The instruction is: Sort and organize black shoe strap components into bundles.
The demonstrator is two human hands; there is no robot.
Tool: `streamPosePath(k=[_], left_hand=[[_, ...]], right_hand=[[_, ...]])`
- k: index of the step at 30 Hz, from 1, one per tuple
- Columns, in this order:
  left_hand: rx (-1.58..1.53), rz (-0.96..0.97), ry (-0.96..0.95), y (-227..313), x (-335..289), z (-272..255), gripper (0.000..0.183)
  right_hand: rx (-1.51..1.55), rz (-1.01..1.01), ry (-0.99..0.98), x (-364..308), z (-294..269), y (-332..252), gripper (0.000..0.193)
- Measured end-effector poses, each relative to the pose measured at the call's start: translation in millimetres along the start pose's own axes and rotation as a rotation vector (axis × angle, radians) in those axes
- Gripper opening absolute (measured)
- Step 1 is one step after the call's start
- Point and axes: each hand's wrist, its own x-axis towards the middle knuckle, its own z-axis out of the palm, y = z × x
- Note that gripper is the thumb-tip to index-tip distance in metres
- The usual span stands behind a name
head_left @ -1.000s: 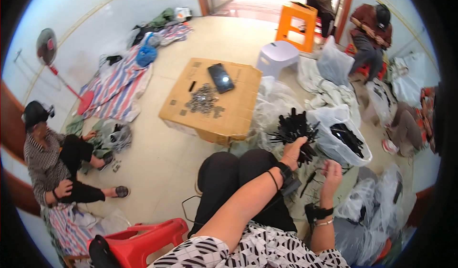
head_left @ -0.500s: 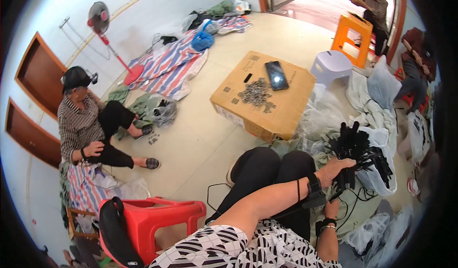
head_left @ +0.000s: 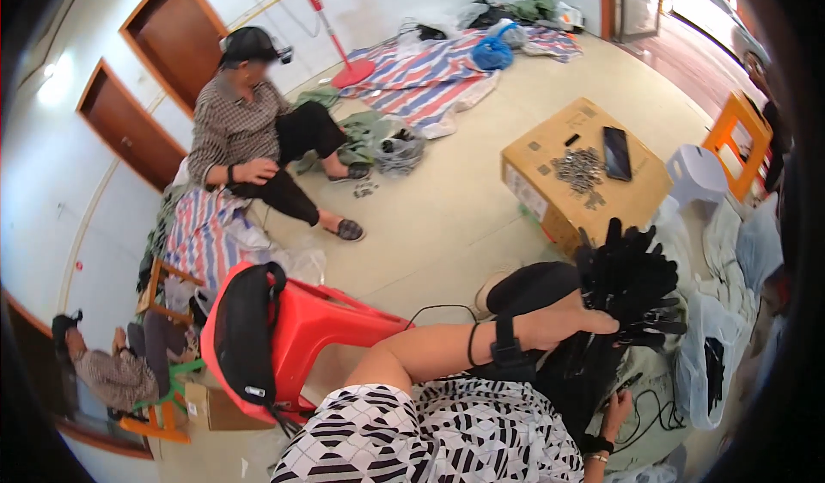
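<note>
My left hand [head_left: 569, 321] is closed around a thick bunch of black strap-like strips [head_left: 626, 281], whose ends fan out above and to the right of my fingers. Lower down, beside my lap, my right hand [head_left: 615, 414] has its fingers drawn together near a small dark piece. What it grips is too small to make out. A black cable [head_left: 657, 418] loops on the pale green cloth to its right. Right of the bunch, an open white plastic bag [head_left: 694, 371] holds more black strips.
Ahead, a cardboard box [head_left: 537, 152] carries small metal pieces [head_left: 577, 169] and a phone [head_left: 616, 153]. A red stool [head_left: 322, 328] with a black bag [head_left: 249, 337] stands at my left. One person [head_left: 249, 122] sits beyond it; another [head_left: 116, 367] sits lower left.
The view has turned left, so the room shifts right and a second seated person appears at lower left. My left hand still holds the black bunch, now nearer my knees.
</note>
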Motion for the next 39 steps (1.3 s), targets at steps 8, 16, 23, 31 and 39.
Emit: streamPosePath(k=[8,16,23,31,39], left_hand=[[-0.037,0.068,0.277,-12,-115,-38,0.051],[0.042,0.400,0.381,14,-175,-11,0.060],[0.295,0.652,0.470,75,-140,10,0.047],[0.287,0.575,0.783,104,-237,5,0.030],[0.204,0.996,0.997,122,-357,16,0.029]], right_hand=[[0.174,-0.316,-0.039,70,-36,-110,0.008],[0.056,-0.523,-0.495,140,9,-268,0.017],[-0.048,-0.528,-0.834,131,58,-316,0.020],[0.156,-0.355,-0.924,136,66,-305,0.022],[0.228,-0.076,-0.749,176,62,-266,0.017]])
